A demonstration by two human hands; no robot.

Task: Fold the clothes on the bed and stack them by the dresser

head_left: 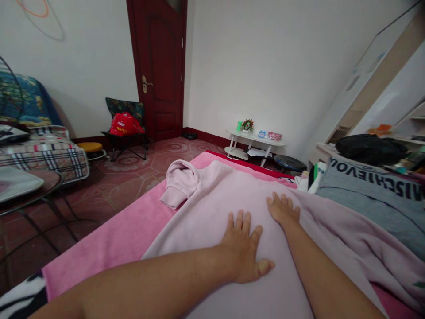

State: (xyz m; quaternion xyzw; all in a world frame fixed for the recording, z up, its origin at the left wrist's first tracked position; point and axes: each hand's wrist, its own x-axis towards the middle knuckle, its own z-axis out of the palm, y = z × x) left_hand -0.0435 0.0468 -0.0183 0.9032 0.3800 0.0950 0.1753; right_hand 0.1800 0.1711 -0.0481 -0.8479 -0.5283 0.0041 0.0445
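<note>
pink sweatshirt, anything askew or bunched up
Yes: one sleeve of the pink sweatshirt lies crumpled in a heap at its far left, while the left hand and right hand rest flat on its middle.

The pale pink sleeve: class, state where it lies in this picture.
In the head view the sleeve lies bunched at the far left edge of the sweatshirt, on the pink blanket, beyond and left of the left hand.

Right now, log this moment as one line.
left hand: flat on sweatshirt | right hand: flat on sweatshirt | sleeve: folded inward | under it: pink sheet
</note>
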